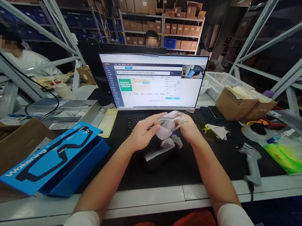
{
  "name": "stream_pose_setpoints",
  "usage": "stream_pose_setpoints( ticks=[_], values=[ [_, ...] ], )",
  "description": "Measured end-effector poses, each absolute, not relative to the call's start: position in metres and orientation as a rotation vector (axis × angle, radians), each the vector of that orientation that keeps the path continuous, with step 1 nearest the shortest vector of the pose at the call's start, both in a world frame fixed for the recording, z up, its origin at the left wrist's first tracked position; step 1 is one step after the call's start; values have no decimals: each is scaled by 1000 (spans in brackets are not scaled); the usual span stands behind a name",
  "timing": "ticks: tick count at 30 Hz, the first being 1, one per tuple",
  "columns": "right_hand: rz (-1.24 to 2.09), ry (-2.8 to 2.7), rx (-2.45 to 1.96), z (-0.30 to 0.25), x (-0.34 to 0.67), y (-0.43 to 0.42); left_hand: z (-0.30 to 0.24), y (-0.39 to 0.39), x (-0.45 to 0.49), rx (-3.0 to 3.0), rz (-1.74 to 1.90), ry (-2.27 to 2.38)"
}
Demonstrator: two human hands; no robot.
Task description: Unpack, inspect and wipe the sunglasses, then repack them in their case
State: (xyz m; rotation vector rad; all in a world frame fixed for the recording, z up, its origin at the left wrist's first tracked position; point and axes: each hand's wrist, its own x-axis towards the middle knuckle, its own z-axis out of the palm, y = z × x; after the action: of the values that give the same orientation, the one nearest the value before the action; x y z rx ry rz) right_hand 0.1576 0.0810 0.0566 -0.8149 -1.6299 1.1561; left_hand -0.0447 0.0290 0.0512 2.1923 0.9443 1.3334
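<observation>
Above the black mat (123,174), in front of the monitor, both my hands hold a translucent, whitish plastic piece (166,126); whether it is a bag or a clear shell I cannot tell. My left hand (146,129) grips its left side, thumb on the near face. At the far right edge my right hand (188,127) is closed on it, its fingertips partly hidden. Just beneath, a dark object (159,157) partly covered by crumpled whitish film (173,142) lies on the mat. To the left is an opened blue box (77,168) with its printed lid (54,157) tilted up.
A lit monitor (156,85) stands behind my hands, with a keyboard (132,123) partly hidden below. At right are a barcode scanner (251,161), a tape roll (257,129), a green packet (288,159) and a carton (235,104). Two people are beyond the bench.
</observation>
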Motion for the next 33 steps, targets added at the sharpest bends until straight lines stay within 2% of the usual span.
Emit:
stream_pose_setpoints(
  ticks=[8, 19, 27, 33],
  values=[
    [791, -1836, -931, 52, 166, 89, 42, 34, -35, 2215, 1340, 899],
    [1259, -1465, -750, 54, 161, 91, 52, 30, -42, 2473, 1347, 1020],
    [978, -1620, -846, 53, 160, 87, 59, 27, -47, 2723, 1336, 1304],
    [1055, -1675, -775, 49, 153, 85, 47, 32, -33, 2413, 1623, 1202]
  ],
)
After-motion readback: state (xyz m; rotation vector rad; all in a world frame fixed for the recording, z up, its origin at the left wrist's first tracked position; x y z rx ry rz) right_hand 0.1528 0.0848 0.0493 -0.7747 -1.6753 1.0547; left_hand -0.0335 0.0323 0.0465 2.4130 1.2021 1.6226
